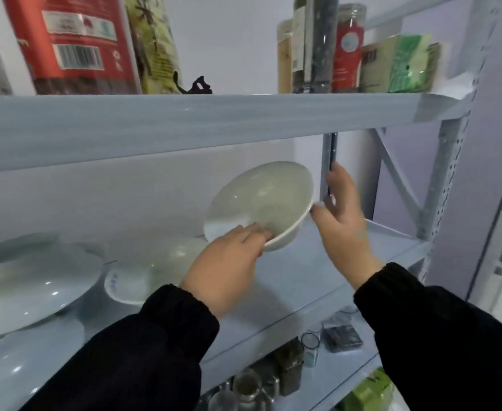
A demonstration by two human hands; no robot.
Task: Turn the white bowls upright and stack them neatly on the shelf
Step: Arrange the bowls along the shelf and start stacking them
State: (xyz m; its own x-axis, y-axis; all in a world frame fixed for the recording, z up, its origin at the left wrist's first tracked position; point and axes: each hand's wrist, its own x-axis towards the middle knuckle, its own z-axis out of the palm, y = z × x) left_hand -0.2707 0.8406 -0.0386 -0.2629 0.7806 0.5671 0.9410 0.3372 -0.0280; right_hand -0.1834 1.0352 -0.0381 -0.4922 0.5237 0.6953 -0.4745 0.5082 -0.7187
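Two hands hold a tilted white bowl (261,203) over a pale blue shelf (318,280).

At the shelf's left end, a wide overturned bowl (33,280) rests rim down. Just right of it sits a small bowl (128,287) with blue marks; which way up it lies is unclear. The left hand (229,262), in a black sleeve (154,345), grasps the white bowl's near-left rim with its fingers curled inside. The white bowl hangs above the middle of the shelf, tilted so its hollow faces the viewer. The right hand (344,221) at the bowl's right edge is released, with fingers straight and spread and the thumb tip at the rim. Jars (318,46) and packets stand on the upper shelf (184,126).
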